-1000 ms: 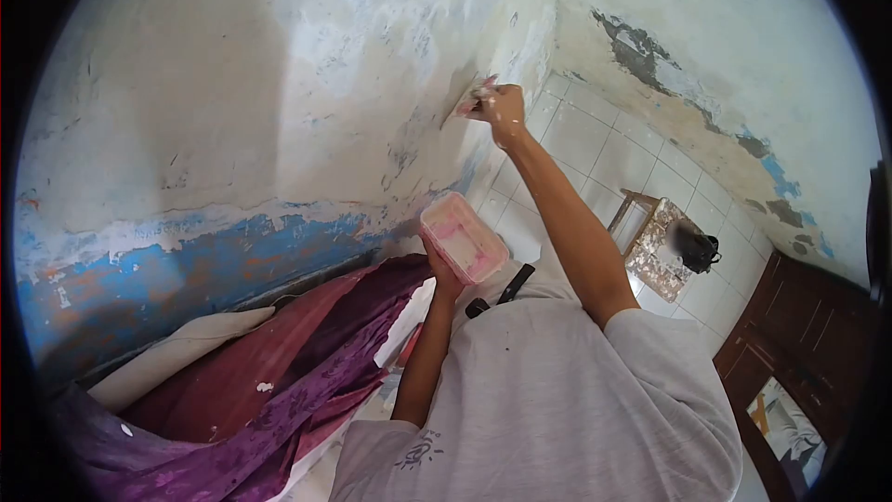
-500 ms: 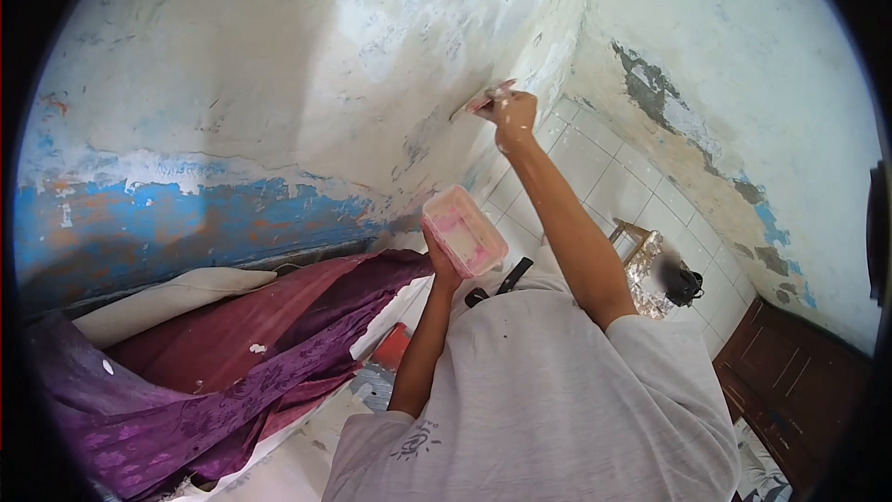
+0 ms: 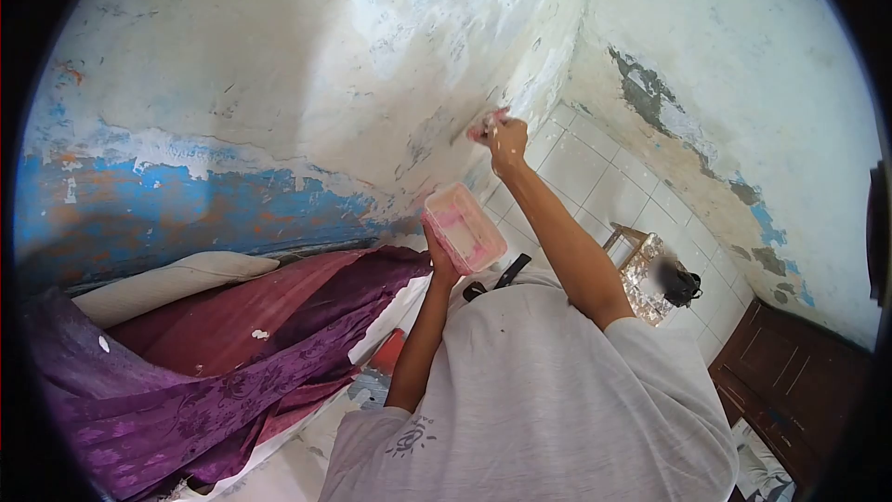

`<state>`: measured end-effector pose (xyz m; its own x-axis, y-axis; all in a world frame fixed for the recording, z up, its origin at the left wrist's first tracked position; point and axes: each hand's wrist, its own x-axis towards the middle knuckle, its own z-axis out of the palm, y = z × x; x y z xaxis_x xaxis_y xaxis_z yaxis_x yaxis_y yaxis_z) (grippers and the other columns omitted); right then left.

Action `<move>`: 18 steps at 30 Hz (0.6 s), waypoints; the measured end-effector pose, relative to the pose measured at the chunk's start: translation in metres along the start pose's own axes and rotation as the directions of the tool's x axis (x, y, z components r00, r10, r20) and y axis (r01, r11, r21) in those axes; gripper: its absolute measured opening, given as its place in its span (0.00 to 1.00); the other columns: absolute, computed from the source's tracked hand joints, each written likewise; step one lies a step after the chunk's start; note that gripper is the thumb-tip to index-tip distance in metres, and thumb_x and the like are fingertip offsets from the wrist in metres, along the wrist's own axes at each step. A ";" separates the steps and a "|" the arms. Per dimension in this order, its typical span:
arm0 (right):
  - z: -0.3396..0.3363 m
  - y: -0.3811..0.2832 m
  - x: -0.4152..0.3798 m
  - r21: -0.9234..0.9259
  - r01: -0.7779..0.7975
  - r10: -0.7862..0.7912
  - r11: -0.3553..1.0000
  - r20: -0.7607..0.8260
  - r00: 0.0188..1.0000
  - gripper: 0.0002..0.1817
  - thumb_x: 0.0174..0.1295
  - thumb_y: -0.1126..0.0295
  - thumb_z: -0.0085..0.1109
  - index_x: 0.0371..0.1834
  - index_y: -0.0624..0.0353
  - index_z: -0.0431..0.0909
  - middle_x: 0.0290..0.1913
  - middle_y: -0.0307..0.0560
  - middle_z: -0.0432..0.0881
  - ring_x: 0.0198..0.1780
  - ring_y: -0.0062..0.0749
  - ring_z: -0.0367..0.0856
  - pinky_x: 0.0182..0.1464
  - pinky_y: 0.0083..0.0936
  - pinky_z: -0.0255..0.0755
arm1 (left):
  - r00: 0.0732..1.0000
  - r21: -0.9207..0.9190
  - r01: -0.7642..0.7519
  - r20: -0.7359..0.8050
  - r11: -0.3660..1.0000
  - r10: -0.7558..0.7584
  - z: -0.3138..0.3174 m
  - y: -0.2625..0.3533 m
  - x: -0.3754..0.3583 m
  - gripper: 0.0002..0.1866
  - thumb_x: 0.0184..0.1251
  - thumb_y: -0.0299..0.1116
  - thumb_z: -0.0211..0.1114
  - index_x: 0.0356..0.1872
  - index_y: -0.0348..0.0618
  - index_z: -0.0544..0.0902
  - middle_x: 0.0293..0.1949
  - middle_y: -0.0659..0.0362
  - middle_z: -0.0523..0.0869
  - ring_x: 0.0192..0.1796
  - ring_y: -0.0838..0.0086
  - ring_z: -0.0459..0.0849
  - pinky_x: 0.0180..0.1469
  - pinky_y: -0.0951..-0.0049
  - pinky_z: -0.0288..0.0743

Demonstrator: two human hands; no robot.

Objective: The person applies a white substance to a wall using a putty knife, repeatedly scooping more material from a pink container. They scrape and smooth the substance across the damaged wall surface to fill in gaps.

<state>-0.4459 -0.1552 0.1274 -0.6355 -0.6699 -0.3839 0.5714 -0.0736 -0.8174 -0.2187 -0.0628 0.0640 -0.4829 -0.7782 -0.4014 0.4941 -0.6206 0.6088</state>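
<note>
My left hand (image 3: pixel 440 256) is wrapped round the side of a pinkish plastic tub (image 3: pixel 467 228), tilted so its inside shows. Pink and whitish smears coat the tub's walls and bottom. In my right hand (image 3: pixel 507 141) is a putty knife (image 3: pixel 478 130) with pink marks, its handle mostly hidden by my fingers. The blade's edge lies at the patchy, peeling wall (image 3: pixel 372 98), and looks to be touching it. Whitish spots dot my right hand.
Purple and maroon cloth (image 3: pixel 269 363) covers things along the wall at left, with a rolled pale mat (image 3: pixel 177 288) behind it. A splattered stool (image 3: pixel 646 279) bearing a black item stands on the tiled floor (image 3: pixel 576 167). At lower right is a brown wooden door (image 3: pixel 790 372).
My right hand has slid the putty knife a short way down in the view, nearer to the tub. My left hand and the tub have barely moved.
</note>
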 end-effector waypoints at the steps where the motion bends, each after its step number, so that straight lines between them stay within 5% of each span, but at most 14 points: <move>1: 0.009 -0.012 0.001 0.038 0.025 -0.024 0.999 -0.024 0.999 0.11 0.71 0.75 0.56 0.35 0.77 0.80 0.34 0.58 0.86 0.32 0.44 0.89 0.38 0.39 0.89 | 1.000 -0.005 -0.011 -0.007 1.000 0.011 0.000 0.002 0.000 0.40 0.78 0.71 0.40 0.79 0.56 0.62 0.71 0.56 0.72 0.71 0.59 0.74 0.72 0.51 0.71; 5: 0.000 -0.069 0.007 0.300 0.086 -0.097 0.950 0.023 0.995 0.11 0.70 0.76 0.54 0.38 0.78 0.80 0.35 0.59 0.86 0.34 0.45 0.89 0.40 0.41 0.89 | 0.999 -0.042 0.006 0.048 0.999 -0.004 0.001 0.006 0.002 0.40 0.78 0.71 0.40 0.79 0.57 0.61 0.73 0.56 0.71 0.73 0.59 0.73 0.73 0.51 0.70; 8: -0.014 -0.093 -0.015 0.268 0.235 -0.235 0.934 -0.033 0.971 0.14 0.71 0.73 0.56 0.41 0.79 0.82 0.33 0.58 0.87 0.32 0.43 0.89 0.38 0.36 0.88 | 1.000 -0.012 0.017 0.025 1.000 -0.017 0.005 0.007 0.002 0.40 0.78 0.71 0.40 0.79 0.57 0.61 0.73 0.57 0.71 0.73 0.59 0.72 0.74 0.52 0.69; 11: -0.039 -0.071 -0.018 -0.351 0.294 -0.331 0.889 -0.050 0.942 0.17 0.71 0.69 0.59 0.43 0.80 0.84 0.31 0.57 0.88 0.30 0.40 0.90 0.35 0.31 0.86 | 1.000 0.001 -0.007 0.019 1.000 0.007 0.001 0.006 0.006 0.39 0.78 0.70 0.40 0.79 0.57 0.61 0.73 0.57 0.71 0.73 0.59 0.72 0.74 0.53 0.69; 13: -0.043 -0.034 -0.020 -0.437 0.116 -0.154 0.892 -0.053 0.987 0.22 0.75 0.62 0.58 0.29 0.72 0.87 0.23 0.53 0.87 0.24 0.31 0.87 0.26 0.30 0.79 | 1.000 -0.034 0.009 0.016 0.999 -0.008 -0.007 0.005 0.008 0.39 0.79 0.70 0.40 0.79 0.57 0.61 0.73 0.57 0.71 0.73 0.60 0.72 0.74 0.53 0.69; 15: -0.033 0.001 -0.017 -0.389 -0.002 -0.009 0.921 -0.026 1.000 0.21 0.74 0.65 0.59 0.27 0.73 0.86 0.22 0.54 0.87 0.24 0.33 0.88 0.27 0.30 0.81 | 1.000 -0.015 0.007 -0.009 1.000 -0.007 -0.009 0.005 0.009 0.38 0.79 0.69 0.39 0.79 0.57 0.61 0.73 0.57 0.71 0.73 0.60 0.72 0.74 0.53 0.69; 18: 0.010 -0.003 -0.011 -0.375 0.074 -0.053 0.924 0.068 0.996 0.17 0.70 0.73 0.60 0.30 0.81 0.82 0.27 0.60 0.86 0.30 0.39 0.90 0.33 0.32 0.89 | 0.999 0.012 -0.028 0.018 1.000 0.028 -0.009 0.008 0.007 0.38 0.80 0.69 0.39 0.79 0.57 0.61 0.74 0.57 0.70 0.73 0.60 0.72 0.75 0.54 0.68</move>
<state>-0.4356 -0.1550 0.1381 -0.6282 -0.7135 -0.3103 0.2859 0.1592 -0.9449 -0.2119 -0.0743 0.0597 -0.4817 -0.7934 -0.3722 0.4988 -0.5974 0.6279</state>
